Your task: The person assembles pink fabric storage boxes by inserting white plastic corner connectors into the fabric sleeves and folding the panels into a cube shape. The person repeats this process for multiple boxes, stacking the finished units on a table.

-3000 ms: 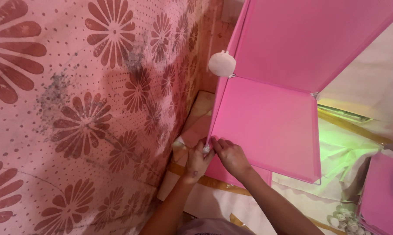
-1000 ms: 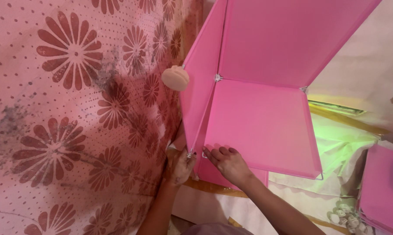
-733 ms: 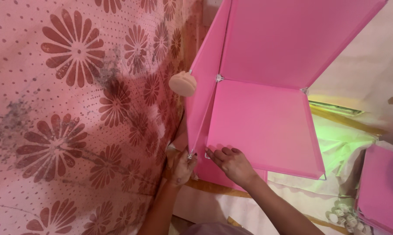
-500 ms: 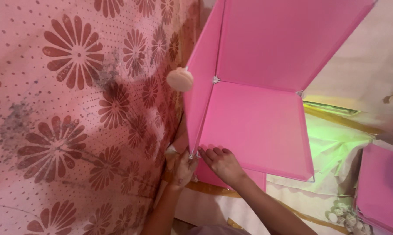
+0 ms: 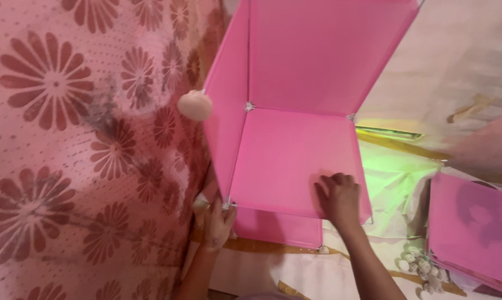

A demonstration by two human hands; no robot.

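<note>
Pink panel cube [image 5: 295, 161], half assembled.
Left hand [image 5: 217, 219] grips its lower corner; right hand [image 5: 340, 195] presses flat, fingers spread, inside.

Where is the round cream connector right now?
Head view, left of centre: the round cream connector caps the pink side panel's upper outer corner, against the floral cloth.

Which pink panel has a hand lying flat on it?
The lower front panel, under the right hand. The side, back and spare panels have no flat hand.
</note>
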